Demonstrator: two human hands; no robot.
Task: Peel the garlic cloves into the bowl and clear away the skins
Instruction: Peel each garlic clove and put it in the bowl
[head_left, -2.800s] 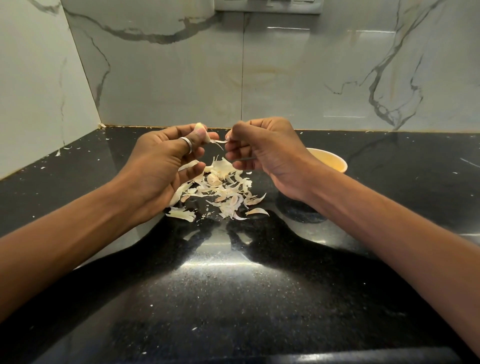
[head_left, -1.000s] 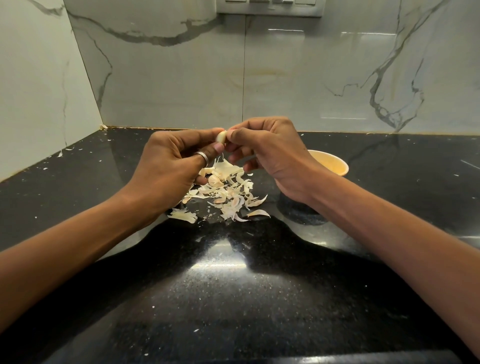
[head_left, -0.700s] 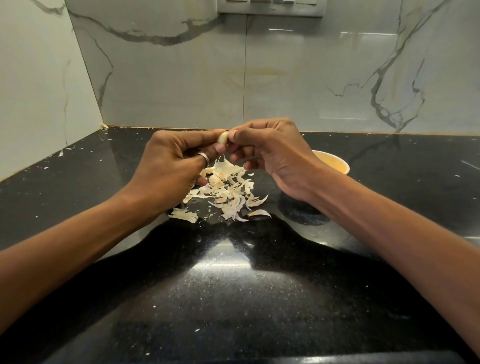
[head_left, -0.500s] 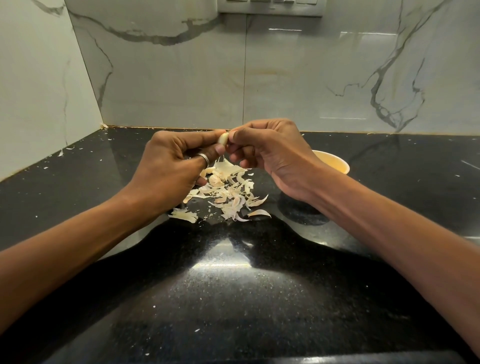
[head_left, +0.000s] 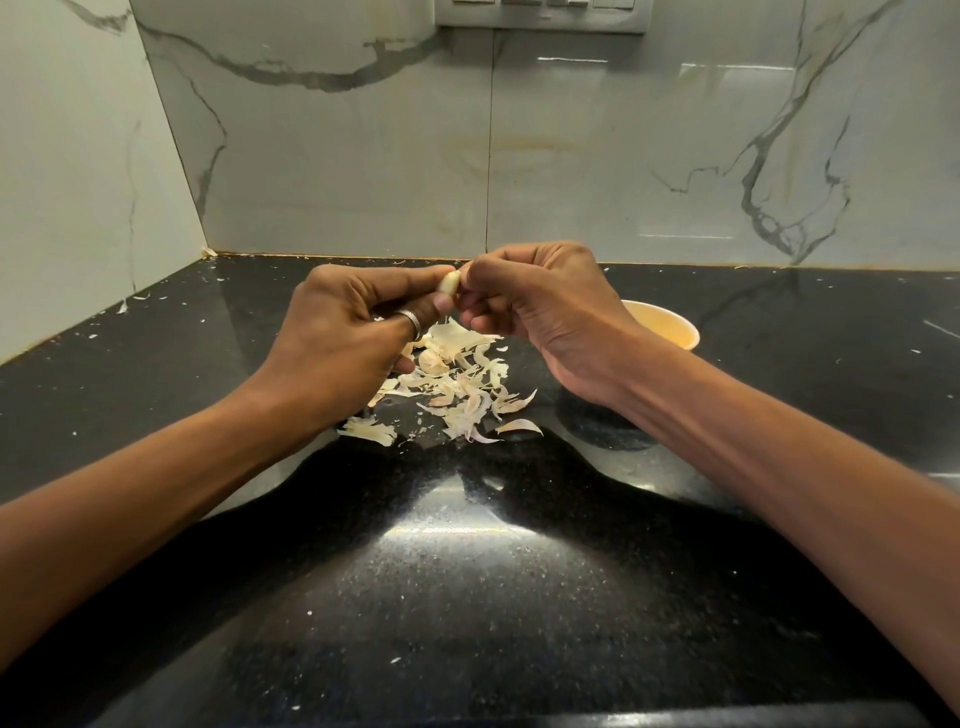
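- Head view: both hands are raised together above the black counter (head_left: 467, 597), with their fingertips meeting over a pile of garlic skins (head_left: 457, 384).
- The left hand (head_left: 343, 332) has its fingers curled, thumb and forefinger pinching a pale garlic clove (head_left: 450, 283). A metal ring (head_left: 410, 319) sits on one finger.
- The right hand (head_left: 545, 306) is also curled, and its thumb and fingertips pinch the same clove from the opposite side.
- The clove is held in the air, above the far edge of the skins and clear of the counter.
- The skins lie loose on the counter, below and between the hands, partly hidden by the left hand.
- A pale yellow bowl (head_left: 670, 327) stands on the counter behind the right wrist, near the skins but apart from them. Its contents cannot be made out.
- Marble-patterned wall tiles (head_left: 363, 171) rise behind the counter, with a switch plate (head_left: 540, 13) at the top edge.
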